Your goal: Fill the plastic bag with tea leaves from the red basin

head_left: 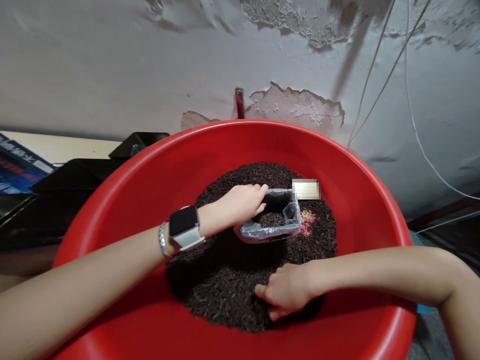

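Both forearms cut off by the lower frame edge; fingertips of the right hand buried in the dark grain, curled loosely, nothing seen clamped in them. Left hand gripping the near-left rim of the small open bag, thumb hidden behind the foil, a label at the bag's far corner blurred. Bag upright mid-heap, some grain inside; wide bare red basin wall all round.
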A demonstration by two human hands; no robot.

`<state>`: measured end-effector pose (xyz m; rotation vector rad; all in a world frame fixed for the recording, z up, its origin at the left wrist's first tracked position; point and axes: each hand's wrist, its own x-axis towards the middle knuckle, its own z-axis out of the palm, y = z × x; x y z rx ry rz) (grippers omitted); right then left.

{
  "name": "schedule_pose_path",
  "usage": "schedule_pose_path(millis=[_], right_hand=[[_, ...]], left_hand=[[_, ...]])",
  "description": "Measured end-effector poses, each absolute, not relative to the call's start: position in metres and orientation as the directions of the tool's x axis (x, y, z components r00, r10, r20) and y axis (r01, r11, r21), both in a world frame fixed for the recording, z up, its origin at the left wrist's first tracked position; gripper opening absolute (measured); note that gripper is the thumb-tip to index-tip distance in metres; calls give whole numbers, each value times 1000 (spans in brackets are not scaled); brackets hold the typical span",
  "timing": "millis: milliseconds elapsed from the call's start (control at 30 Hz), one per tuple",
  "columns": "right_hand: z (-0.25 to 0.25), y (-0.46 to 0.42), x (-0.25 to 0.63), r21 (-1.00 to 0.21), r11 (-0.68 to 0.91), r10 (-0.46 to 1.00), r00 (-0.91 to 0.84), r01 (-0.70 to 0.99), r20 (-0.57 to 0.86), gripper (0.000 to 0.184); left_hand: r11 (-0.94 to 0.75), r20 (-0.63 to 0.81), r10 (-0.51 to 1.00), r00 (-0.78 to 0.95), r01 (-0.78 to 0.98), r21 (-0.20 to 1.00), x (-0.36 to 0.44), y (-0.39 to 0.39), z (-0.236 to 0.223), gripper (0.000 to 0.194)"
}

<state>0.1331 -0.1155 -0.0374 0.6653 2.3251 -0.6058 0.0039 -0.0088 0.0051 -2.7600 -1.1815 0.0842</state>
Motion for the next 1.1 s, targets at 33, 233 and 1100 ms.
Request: schedule_pose_path(millis=[33,233,1100], right_hand=[[-31,-115,133,-252,772,325,-703,584,-632,49],[22,-106,143,-217,808,516,-836,547,-185,26],[-92,-112,156,-34,903,403,-871,429,-280,56]], left_hand=[[-684,3,722,692,714,-150,4,-9,5,24],[-695,31,709,705,705,-141,3,-7,2,23],[-687,23,712,702,703,-185,4,-8,2,25]])
